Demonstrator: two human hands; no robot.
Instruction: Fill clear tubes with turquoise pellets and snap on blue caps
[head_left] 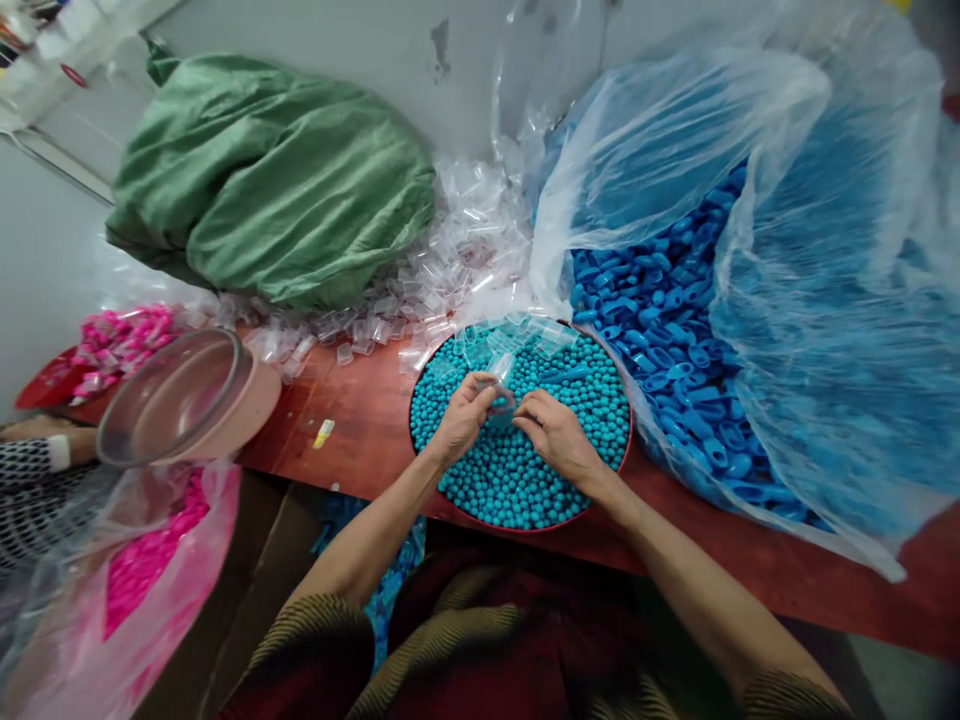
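A round red-rimmed tray (631,430) full of small turquoise balls (517,490) lies before me. Over it, my left hand (466,412) pinches a small clear plastic piece (501,399) between thumb and fingers. Close beside that piece is my right hand (553,432), its fingertips pressed together; whatever they hold is too small or hidden to tell. Several clear plastic covers (556,336) rest on the balls at the tray's far side. Behind my hands a slim blue part (564,376) also lies on the balls.
Blue plastic parts (675,330) spill from a large clear bag (817,300) at right. Loose clear covers (420,290) pile beside a green sack (277,180). At left are basins (255,400), pink-white parts (127,345), a pink bag (217,540) and another person's sleeve (30,460).
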